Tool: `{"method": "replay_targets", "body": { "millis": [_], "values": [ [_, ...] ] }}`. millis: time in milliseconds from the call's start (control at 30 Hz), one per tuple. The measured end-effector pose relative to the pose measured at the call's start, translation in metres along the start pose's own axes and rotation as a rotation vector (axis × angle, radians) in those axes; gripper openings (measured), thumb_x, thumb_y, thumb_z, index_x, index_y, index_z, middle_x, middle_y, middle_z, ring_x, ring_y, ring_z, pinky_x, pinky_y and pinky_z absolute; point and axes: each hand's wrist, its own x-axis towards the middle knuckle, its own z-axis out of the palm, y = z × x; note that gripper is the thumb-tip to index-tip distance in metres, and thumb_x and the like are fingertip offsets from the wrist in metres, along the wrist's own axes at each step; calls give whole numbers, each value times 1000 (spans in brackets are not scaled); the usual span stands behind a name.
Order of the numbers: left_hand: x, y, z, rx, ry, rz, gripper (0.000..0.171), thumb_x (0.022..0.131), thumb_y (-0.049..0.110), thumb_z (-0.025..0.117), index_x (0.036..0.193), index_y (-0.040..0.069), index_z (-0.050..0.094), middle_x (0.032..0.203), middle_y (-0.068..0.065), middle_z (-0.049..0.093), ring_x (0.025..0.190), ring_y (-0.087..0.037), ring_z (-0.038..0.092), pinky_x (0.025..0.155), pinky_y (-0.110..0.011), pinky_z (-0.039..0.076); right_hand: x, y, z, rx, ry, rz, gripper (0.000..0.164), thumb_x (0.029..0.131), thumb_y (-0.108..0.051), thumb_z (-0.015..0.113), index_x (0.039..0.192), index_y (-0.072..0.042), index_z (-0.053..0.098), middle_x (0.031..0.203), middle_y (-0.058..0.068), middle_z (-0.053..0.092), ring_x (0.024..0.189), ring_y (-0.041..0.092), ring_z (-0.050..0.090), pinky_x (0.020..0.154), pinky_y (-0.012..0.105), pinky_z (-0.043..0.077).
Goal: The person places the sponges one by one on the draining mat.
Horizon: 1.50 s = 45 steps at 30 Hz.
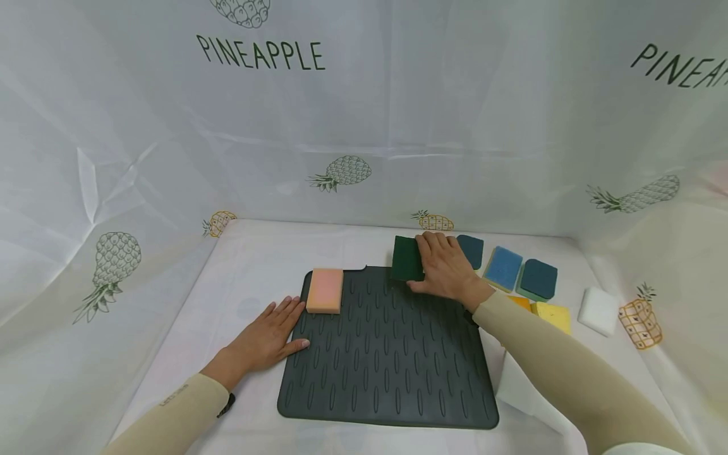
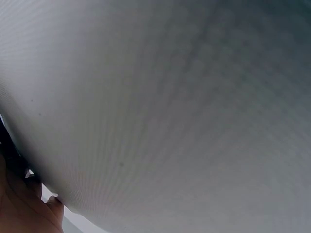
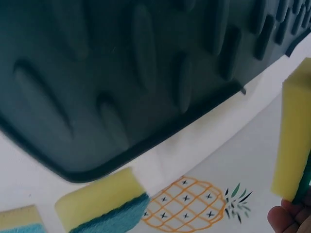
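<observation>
My right hand (image 1: 446, 265) grips the edge of a sponge (image 1: 406, 259) with a dark green scouring side, above the back edge of a dark ridged mat (image 1: 387, 379). In the right wrist view the sponge's yellow foam side (image 3: 294, 136) shows apart from the mat, with fingertips at its lower end. My left hand (image 1: 267, 335) rests with straight, spread fingers at the mat's left edge. Beside its fingertips, a pink-orange sponge (image 1: 325, 291) lies on the mat's back left corner. The left wrist view is mostly filled by blurred grey fabric.
Right of the mat lie a dark blue sponge (image 1: 470, 251), a lighter blue one (image 1: 503, 268), a blue-green one (image 1: 538, 279), a yellow sponge (image 1: 552, 316) and a white block (image 1: 598, 311). An orange piece (image 1: 520, 303) is partly hidden by the right forearm. Pineapple-printed sheeting (image 1: 398, 126) stands behind.
</observation>
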Motion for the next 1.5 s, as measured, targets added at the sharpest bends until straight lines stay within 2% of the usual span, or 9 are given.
{"method": "replay_targets", "body": {
  "millis": [433, 967, 1500],
  "values": [
    [-2, 3, -4, -10, -2, -1, 87, 107, 61, 49, 166, 1, 27, 173, -20, 28, 161, -39, 25, 129, -61, 24, 4, -28, 4, 69, -36, -18, 107, 83, -74, 71, 152, 3, 43, 146, 23, 52, 130, 41, 53, 107, 58, 47],
    [-1, 0, 1, -3, -2, -3, 89, 106, 64, 46, 167, 2, 25, 173, -18, 27, 161, -38, 24, 130, -61, 23, 14, -58, 6, 158, -82, -56, 104, 85, -75, 67, 154, 0, 45, 149, 20, 52, 133, 38, 52, 110, 58, 45],
    [-1, 1, -2, -2, -7, 2, 89, 106, 63, 48, 167, 1, 26, 173, -19, 27, 161, -38, 25, 129, -60, 24, 20, -80, 14, 186, -128, -102, 102, 85, -76, 66, 154, -3, 47, 149, 17, 54, 133, 35, 54, 105, 54, 48]
  ]
}}
